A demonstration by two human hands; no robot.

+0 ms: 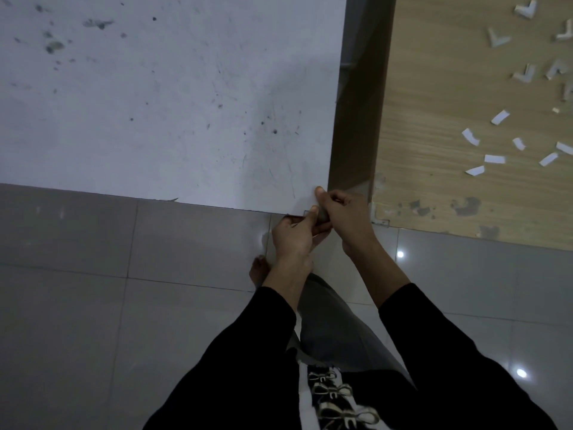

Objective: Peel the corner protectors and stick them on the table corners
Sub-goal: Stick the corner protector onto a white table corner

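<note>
As left hand (293, 235), right hand (345, 212) pinch protector (322, 216) at table (186, 119) corner | spares (497, 38), strips (494, 158) on wooden top (440, 94)

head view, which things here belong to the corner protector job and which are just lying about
In the job: left hand, right hand, small piece pinched between them, corner of the white table, spare L-shaped corner protectors on the wooden table.
Lying about: white paper strips, tiled floor.
</note>
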